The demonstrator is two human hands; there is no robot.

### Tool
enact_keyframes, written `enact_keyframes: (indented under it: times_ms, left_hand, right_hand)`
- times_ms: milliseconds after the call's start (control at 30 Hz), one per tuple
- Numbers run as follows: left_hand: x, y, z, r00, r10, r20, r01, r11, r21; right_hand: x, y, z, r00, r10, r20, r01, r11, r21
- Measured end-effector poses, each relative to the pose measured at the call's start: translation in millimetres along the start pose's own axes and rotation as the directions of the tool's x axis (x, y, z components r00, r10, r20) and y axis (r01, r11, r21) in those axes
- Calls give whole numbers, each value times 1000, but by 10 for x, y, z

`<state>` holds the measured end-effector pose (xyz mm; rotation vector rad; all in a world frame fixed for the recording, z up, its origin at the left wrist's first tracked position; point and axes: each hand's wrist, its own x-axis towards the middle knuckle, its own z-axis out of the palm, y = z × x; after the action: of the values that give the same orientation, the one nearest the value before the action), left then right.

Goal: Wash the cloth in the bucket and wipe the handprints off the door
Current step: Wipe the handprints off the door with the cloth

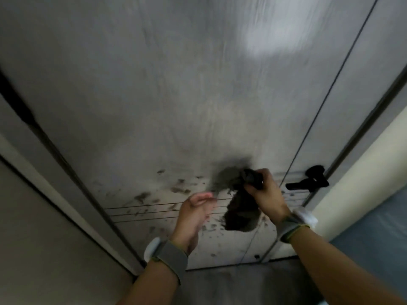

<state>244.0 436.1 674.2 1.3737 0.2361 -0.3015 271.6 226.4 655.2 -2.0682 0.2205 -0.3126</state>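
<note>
A grey door [176, 95] fills the view, with dark smudged handprints [176, 190] scattered across its lower part. My right hand [266, 192] grips a dark wet cloth [241, 208] and holds its bunched top against the door; the rest of the cloth hangs down below my fist. A darker wet patch [229, 175] lies just left of the cloth. My left hand [195, 211] hovers to the left of the cloth with relaxed fingers, holding nothing. The bucket is not in view.
A black door handle [308, 181] sticks out at the right edge of the door. The door frame [66, 172] runs down the left side, and a pale wall [352, 161] stands at the right. Grey floor [231, 285] shows between my forearms.
</note>
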Motion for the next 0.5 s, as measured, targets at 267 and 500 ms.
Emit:
enact_keyframes:
  times_ms: [267,500]
  left_hand:
    - [-262,-293,570,924,-164,346,107,978,178]
    - [-194,-212,1101,992,63,113,-87,969,231]
  right_hand:
    - [-544,-228,-626,942,334,28,-308,828,469]
    - [-568,67,-1418,930,356,-94,-316,903,291]
